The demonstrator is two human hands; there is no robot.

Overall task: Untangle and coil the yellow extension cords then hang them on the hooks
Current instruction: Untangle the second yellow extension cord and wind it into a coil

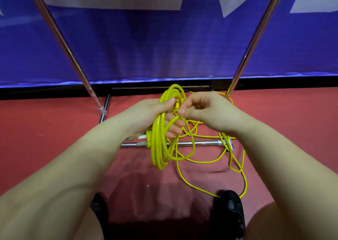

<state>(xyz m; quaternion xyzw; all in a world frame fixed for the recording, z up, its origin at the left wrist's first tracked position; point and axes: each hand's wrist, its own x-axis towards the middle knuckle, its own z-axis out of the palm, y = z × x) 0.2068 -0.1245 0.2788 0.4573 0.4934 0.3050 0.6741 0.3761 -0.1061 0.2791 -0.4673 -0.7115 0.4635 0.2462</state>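
- Hands are seen from above, reaching forward over a red floor [45, 139].
- A coil of thick yellow extension cord [159, 144] is held upright in the left hand [146, 119], with the fingers curled through the loops and the thumb laid over the top.
- The cord's plug end [144, 139] is seen just below that hand, beside the coil.
- A strand near the top of the coil is pinched by the right hand [201, 109], whose fingers are curled in tightly.
- Loose yellow cord [210, 159] is spread in tangled loops on the floor, below and to the right of the hands, trailing towards a black shoe [232, 208].
- A chrome rack frame [73, 56] is stood around the cords, its low bar crossed by the loops.
- A blue banner [164, 47] is hung behind the frame.
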